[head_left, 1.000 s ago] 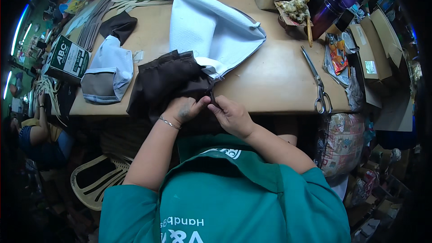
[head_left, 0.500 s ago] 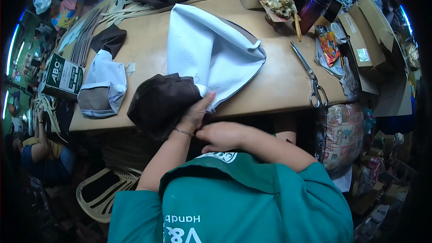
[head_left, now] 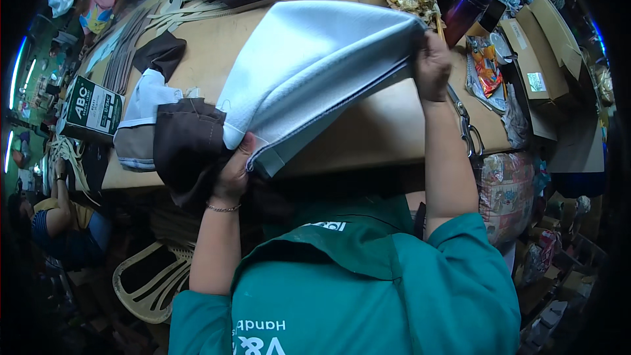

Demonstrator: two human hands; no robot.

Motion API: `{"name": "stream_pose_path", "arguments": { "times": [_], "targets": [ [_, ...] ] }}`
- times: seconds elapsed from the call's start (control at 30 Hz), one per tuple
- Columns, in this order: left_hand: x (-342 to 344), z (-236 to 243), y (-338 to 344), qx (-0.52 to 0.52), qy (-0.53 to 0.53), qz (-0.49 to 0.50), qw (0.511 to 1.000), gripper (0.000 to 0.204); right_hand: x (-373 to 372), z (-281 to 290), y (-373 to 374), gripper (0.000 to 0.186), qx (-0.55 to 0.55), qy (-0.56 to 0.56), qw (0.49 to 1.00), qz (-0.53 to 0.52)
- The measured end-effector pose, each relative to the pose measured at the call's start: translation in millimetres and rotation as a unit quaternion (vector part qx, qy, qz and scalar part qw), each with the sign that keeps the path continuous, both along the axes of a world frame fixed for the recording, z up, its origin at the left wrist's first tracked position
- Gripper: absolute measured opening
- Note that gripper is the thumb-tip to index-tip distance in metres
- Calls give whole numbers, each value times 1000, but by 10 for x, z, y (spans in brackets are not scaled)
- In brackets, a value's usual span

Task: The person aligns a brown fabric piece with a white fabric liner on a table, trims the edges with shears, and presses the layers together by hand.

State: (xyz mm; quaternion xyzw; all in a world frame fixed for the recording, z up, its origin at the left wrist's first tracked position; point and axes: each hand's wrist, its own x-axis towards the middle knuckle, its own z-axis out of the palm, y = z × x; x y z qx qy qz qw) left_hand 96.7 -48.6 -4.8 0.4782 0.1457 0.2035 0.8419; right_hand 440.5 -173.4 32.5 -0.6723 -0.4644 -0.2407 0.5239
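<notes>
A large sewn fabric piece (head_left: 309, 59), white and quilted-looking with a dark seam along its edge, stretches between my hands above the table. My left hand (head_left: 233, 169) grips its near left corner, thumb on top, where dark brown cloth (head_left: 190, 138) bunches and hangs past the table edge. At the far right end my right hand (head_left: 434, 66) is closed around the piece's other corner; its fingers partly hide the cloth there. A smaller white and grey-brown sewn piece (head_left: 137, 131) lies to the left, partly behind the brown cloth.
Scissors (head_left: 467, 125) lie at the table's right, beside my right forearm. Beyond stand a purple bottle (head_left: 470, 3) and an open cardboard box (head_left: 536, 52). A green and white box (head_left: 92, 110) and beige strips (head_left: 250, 1) are left and far. A plastic chair (head_left: 154, 283) stands below; another person sits far left.
My right hand has gone from beside my left wrist to the piece's far right corner and gripped it. The white piece is now lifted and stretched out; my left hand and the brown cloth shifted left.
</notes>
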Motion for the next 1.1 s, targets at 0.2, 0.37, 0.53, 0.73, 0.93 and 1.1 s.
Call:
{"name": "stream_pose_path", "arguments": {
  "times": [0.2, 0.37, 0.53, 0.73, 0.93, 1.1],
  "targets": [
    [432, -224, -56, -108, 167, -29, 979, 35, 261, -503, -537, 16, -162, -75, 982, -65],
    [630, -361, -207, -180, 181, -28, 966, 41, 48, -85, -733, 26, -199, -94, 963, -152],
    [514, -162, -260, -130, 116, -6, 985, 49, -1045, 436, -135, 38, -248, -185, 938, 154],
    [395, -225, -224, -178, -32, -59, 982, 52, -1139, 97, 351, 26, -365, -135, 897, 210],
    [359, -149, -235, -99, 40, -66, 992, 52, -1148, 110, 191, 26, -371, -95, 908, 170],
    [376, -153, -237, -78, 7, -67, 995, 62, -1217, 53, 236, 18, -340, -63, 907, 241]
  ]
}}
